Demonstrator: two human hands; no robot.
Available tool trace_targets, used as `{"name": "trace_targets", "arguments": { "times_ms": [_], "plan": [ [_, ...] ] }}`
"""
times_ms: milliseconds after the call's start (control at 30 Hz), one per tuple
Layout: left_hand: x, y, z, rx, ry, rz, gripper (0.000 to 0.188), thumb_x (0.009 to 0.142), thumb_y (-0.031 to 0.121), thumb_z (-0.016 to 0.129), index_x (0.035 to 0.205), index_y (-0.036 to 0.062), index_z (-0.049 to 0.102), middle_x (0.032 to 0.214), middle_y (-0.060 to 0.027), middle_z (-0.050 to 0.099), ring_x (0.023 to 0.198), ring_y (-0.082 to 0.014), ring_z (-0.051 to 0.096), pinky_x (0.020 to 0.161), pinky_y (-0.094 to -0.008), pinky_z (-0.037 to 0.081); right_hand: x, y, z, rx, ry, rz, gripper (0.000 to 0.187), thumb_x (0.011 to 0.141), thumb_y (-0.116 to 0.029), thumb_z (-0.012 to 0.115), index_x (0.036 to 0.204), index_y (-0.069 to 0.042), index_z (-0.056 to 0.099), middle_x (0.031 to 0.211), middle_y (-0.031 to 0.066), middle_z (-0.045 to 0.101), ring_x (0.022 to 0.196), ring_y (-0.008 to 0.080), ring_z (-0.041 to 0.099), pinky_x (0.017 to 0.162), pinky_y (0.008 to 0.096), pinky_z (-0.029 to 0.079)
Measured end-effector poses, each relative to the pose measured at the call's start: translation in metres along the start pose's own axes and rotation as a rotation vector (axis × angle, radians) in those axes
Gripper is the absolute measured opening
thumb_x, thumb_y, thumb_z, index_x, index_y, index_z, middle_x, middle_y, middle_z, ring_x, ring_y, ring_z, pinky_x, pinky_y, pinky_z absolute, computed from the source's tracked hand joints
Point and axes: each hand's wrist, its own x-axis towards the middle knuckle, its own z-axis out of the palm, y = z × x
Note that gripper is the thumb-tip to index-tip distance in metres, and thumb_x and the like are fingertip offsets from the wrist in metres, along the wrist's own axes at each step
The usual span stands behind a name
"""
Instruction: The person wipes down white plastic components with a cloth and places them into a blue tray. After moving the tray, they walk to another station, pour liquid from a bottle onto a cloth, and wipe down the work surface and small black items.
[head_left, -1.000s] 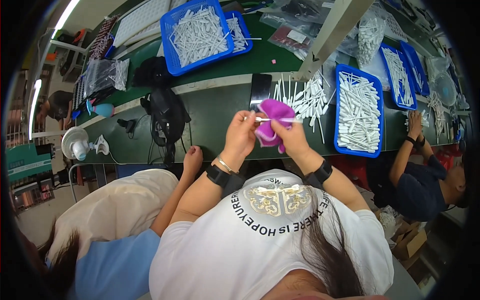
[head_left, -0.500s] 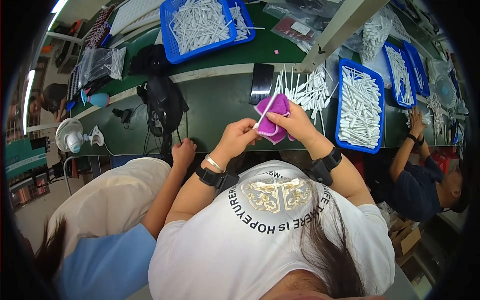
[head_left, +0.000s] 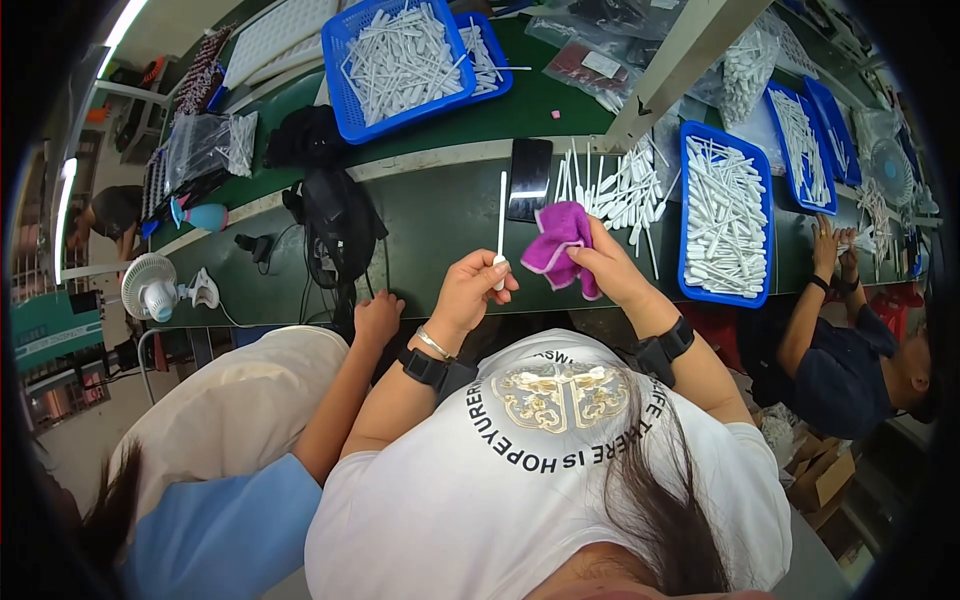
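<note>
The left hand [head_left: 472, 287] has its grip closed on the bottom end of a thin white stick [head_left: 501, 222], which stands upright over the green desk [head_left: 440, 215]. The right hand [head_left: 612, 268] is closed on a crumpled purple cloth [head_left: 560, 243] — just at 3 o'clock of the stick, near it but not touching. A black phone [head_left: 529, 178] lies flat at 12 o'clock of the cloth, with a loose heap of white sticks [head_left: 620, 190] at 1 o'clock. A blue tray [head_left: 725, 222] full of the same sticks sits at 3 o'clock of the right hand. At 9 o'clock of the left hand, a neighbour's hand [head_left: 377, 318] rests at the desk edge — below a black bag [head_left: 335, 215].
</note>
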Motion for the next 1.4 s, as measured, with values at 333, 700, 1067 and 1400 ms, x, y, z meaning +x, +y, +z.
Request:
{"name": "trace_targets", "arguments": {
  "times_ms": [333, 700, 1067, 1400],
  "plan": [
    [0.003, -0.01, 0.034, 0.757, 0.155, 0.242, 0.013, 0.084, 0.011, 0.054, 0.089, -0.0012, 0.053, 0.069, -0.0057, 0.061, 0.054, -0.01, 0.056, 0.047, -0.0222, 0.043, 0.005, 0.027, 0.059, -0.12, 0.062, -0.038, 0.025, 0.089, -0.019, 0.045, 0.106, -0.002, 0.05, 0.088, 0.0038, 0.058, 0.079, 0.0129, 0.056, 0.069, 0.0273, 0.045],
    [-0.007, -0.006, 0.036, 0.498, -0.045, 0.04, 0.014, 0.088, 0.013, 0.049, 0.09, 0.0005, 0.054, 0.067, -0.0028, 0.058, 0.049, -0.0071, 0.048, 0.045, -0.0187, 0.037, 0.049, 0.02, 0.05, 0.534, 0.459, -0.048, 0.022, 0.086, -0.022, 0.052, 0.094, -0.002, 0.055, 0.068, 0.0, 0.054, 0.06, 0.0065, 0.051, 0.051, 0.0232, 0.04],
    [-0.014, -0.022, 0.029, -0.324, -0.304, -0.298, 0.021, 0.091, 0.02, 0.045, 0.092, 0.0004, 0.054, 0.072, -0.0064, 0.057, 0.053, -0.0079, 0.044, 0.049, -0.0186, 0.036, 0.041, 0.01, 0.036, 0.525, 0.347, -0.027, 0.015, 0.083, -0.015, 0.055, 0.088, 0.0, 0.057, 0.072, 0.003, 0.058, 0.057, 0.0072, 0.052, 0.051, 0.0231, 0.043],
    [-0.001, -0.009, 0.019, 0.336, -0.036, -0.083, 0.016, 0.088, 0.013, 0.049, 0.095, 0.0006, 0.056, 0.073, -0.004, 0.055, 0.056, -0.0072, 0.048, 0.052, -0.0186, 0.04, 0.036, 0.008, 0.004, 0.496, 0.347, 0.067, 0.019, 0.081, -0.005, 0.051, 0.099, 0.0, 0.054, 0.084, 0.0042, 0.059, 0.069, 0.0087, 0.054, 0.06, 0.0219, 0.045]
  ]
}}
